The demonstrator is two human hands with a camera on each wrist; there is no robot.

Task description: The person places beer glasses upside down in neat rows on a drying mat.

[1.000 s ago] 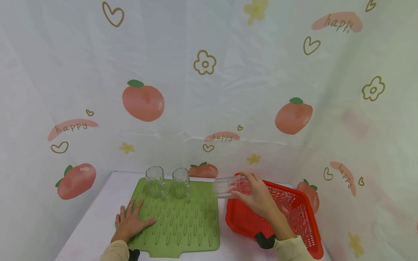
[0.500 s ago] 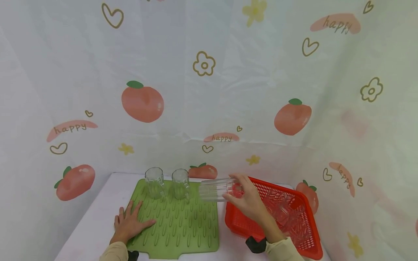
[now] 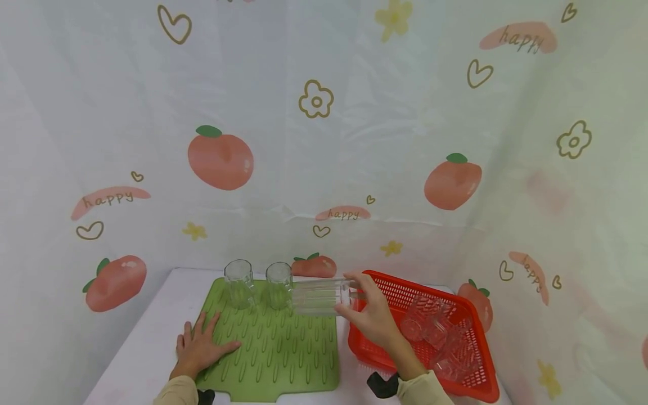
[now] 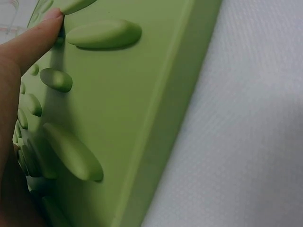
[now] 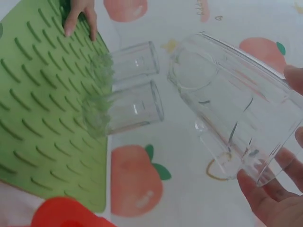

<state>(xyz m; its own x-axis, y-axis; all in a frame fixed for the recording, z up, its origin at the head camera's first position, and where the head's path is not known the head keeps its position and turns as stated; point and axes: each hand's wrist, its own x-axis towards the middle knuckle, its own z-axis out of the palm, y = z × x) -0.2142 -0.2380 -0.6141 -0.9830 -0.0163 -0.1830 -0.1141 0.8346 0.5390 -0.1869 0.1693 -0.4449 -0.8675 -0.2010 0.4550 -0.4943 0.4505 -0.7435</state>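
Note:
My right hand (image 3: pixel 372 315) holds a clear glass mug (image 3: pixel 319 297) sideways over the back right part of a green studded mat (image 3: pixel 283 360). In the right wrist view, fingers and thumb grip one end of this mug (image 5: pixel 236 104), and its handle (image 5: pixel 220 156) shows below. Two more clear glass mugs stand upright at the back of the mat, the left one (image 3: pixel 239 284) and the right one (image 3: pixel 279 286), just left of the held mug. With fingers spread, my left hand (image 3: pixel 199 349) rests on the mat's left edge.
A red slotted plastic basket (image 3: pixel 364 346) stands on the table right of the mat, with several clear glass mugs (image 3: pixel 437 332) lying in it. My right forearm passes over its front left side. A white printed curtain (image 3: pixel 253 84) closes the back and sides.
My right hand has carried the glass mug left, from over the basket's left edge to over the mat. My left hand and the two standing mugs stay put.

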